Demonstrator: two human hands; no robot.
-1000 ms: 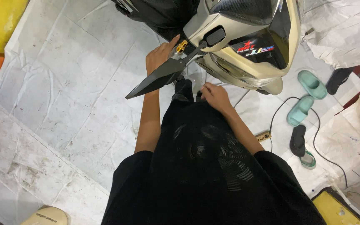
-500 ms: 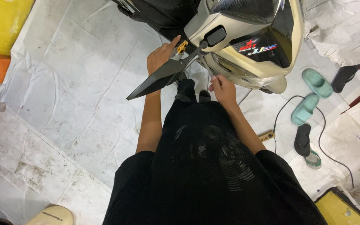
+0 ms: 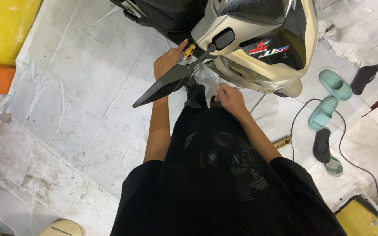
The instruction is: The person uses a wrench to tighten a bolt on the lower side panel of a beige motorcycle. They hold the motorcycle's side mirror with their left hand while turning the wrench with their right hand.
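One black wing-shaped mirror juts from the left side of a single scooter, its long blade pointing down and left over the white floor sheeting. A gold-coloured fitting sits at the base of the mirror stem, just beside the cream front panel. The left hand lies against the upper edge of the mirror near that fitting, fingers curled partly around it; how firmly this grip closes on the blade cannot be told, since the blade hides the fingertips. The right hand is under the scooter's front, below the headlight, closed into a loose fist; what it holds, if anything, is hidden.

The person wears a black shirt that fills the lower middle of the view. To the right, on the floor, lie two mint-green slides and one black sandal, with one black cable looping past them to a power strip. A yellow surface shows at top left.
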